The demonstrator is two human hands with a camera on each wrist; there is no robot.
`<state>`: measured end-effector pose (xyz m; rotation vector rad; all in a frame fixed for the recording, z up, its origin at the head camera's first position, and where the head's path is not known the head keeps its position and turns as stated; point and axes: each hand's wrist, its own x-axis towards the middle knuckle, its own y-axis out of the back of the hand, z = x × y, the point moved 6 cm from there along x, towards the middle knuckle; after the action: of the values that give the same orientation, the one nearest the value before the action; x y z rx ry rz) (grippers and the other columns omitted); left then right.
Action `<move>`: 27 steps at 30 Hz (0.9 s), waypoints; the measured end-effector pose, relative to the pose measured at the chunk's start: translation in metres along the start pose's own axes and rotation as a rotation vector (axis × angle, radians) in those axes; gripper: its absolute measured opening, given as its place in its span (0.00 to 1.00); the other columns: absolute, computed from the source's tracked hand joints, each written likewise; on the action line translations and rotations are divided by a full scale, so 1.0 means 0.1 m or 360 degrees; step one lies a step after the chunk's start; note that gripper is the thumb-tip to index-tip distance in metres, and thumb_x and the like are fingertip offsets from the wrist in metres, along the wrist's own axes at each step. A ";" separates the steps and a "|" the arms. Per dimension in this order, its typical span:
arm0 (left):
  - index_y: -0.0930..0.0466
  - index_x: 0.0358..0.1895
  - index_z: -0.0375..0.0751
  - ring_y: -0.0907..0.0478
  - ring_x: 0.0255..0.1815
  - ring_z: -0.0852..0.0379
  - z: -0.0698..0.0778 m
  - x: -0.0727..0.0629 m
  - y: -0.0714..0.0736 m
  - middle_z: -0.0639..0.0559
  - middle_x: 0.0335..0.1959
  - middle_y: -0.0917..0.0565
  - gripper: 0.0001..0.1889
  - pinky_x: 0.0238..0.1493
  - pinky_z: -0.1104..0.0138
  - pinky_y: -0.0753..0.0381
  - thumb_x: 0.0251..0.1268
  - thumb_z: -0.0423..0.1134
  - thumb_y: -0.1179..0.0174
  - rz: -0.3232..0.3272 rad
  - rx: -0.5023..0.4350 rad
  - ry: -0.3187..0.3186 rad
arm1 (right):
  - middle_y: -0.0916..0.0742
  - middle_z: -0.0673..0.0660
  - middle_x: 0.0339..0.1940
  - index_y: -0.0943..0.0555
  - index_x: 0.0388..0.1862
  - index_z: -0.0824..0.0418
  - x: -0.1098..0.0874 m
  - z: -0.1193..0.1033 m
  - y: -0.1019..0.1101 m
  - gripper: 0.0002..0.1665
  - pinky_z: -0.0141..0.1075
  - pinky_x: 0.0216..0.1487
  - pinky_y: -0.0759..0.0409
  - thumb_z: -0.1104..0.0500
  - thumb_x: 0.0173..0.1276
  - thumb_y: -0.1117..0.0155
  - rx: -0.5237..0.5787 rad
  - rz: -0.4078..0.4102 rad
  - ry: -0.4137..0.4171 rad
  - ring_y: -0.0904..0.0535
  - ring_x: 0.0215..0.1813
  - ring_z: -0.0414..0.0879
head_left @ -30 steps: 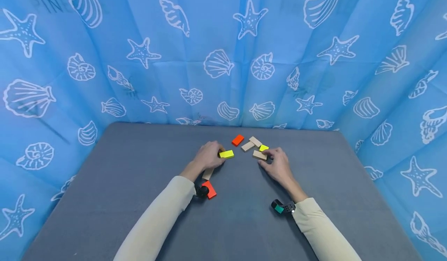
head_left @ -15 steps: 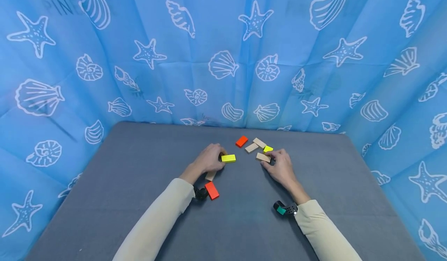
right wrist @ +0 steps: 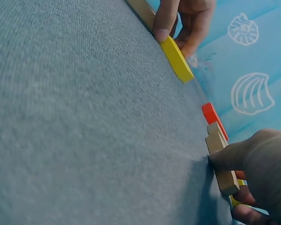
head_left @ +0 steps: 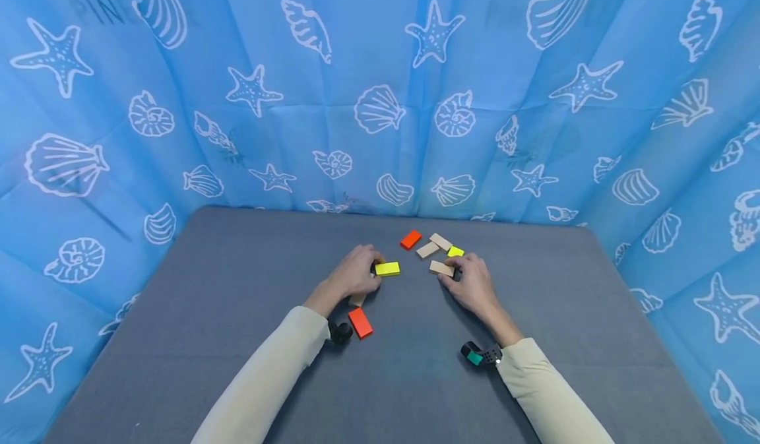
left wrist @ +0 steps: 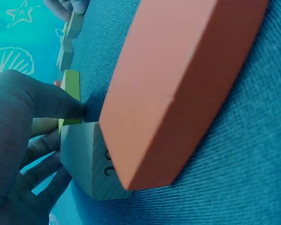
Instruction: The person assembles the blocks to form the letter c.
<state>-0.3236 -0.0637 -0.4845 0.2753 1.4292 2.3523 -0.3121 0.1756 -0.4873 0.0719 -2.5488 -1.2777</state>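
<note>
My left hand [head_left: 355, 271] pinches a yellow block [head_left: 388, 269] by its left end, thumb on the near side and fingers on the far side. Just across from it, my right hand [head_left: 475, 285] grips a plain wooden block [head_left: 441, 268] at its right end. A gap of bare cloth separates these two blocks. Beneath my left wrist lie another wooden block [left wrist: 93, 159], partly covered by the hand in the head view, and an orange-red block [head_left: 360, 323] whose corner meets it. Beyond my right fingertips, a second yellow block [head_left: 455, 252] is partly hidden.
Farther back on the grey cloth-covered table [head_left: 267, 246] are two more wooden blocks [head_left: 427, 250], touching at an angle, and a second red block [head_left: 410, 239] to their left. A blue curtain [head_left: 380, 154] with shells and starfish hangs behind the table.
Over the last half second my right hand has shifted slightly left with its wooden block, narrowing the gap to the yellow one. The left hand has barely moved.
</note>
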 end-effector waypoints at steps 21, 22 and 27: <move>0.16 0.57 0.38 0.27 0.47 0.53 -0.01 -0.01 0.00 0.50 0.47 0.20 0.17 0.53 0.59 0.24 0.65 0.35 0.36 -0.0018 -0.0023 -0.0017 | 0.18 0.61 0.44 0.14 0.48 0.65 0.03 -0.22 -0.15 0.17 0.53 0.49 0.31 0.59 0.63 0.24 -0.0018 -0.0093 0.0066 0.26 0.47 0.57; 0.16 0.57 0.38 0.27 0.47 0.53 -0.01 -0.01 -0.01 0.50 0.47 0.20 0.17 0.53 0.59 0.24 0.65 0.35 0.36 -0.0016 -0.0022 -0.0015 | 0.18 0.61 0.45 0.14 0.48 0.65 0.03 -0.24 -0.16 0.17 0.54 0.50 0.31 0.59 0.63 0.24 -0.0012 -0.0099 0.0074 0.26 0.48 0.57; 0.16 0.58 0.39 0.28 0.47 0.54 -0.02 -0.01 -0.01 0.50 0.47 0.21 0.18 0.53 0.59 0.24 0.65 0.35 0.36 -0.0013 -0.0031 0.0004 | 0.19 0.60 0.44 0.13 0.49 0.65 0.04 -0.30 -0.19 0.17 0.54 0.51 0.30 0.59 0.63 0.24 0.0011 -0.0112 0.0097 0.25 0.47 0.55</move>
<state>-0.3235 -0.0651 -0.4862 0.2610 1.4050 2.3599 -0.3092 0.1405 -0.4845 0.2004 -2.5194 -1.2722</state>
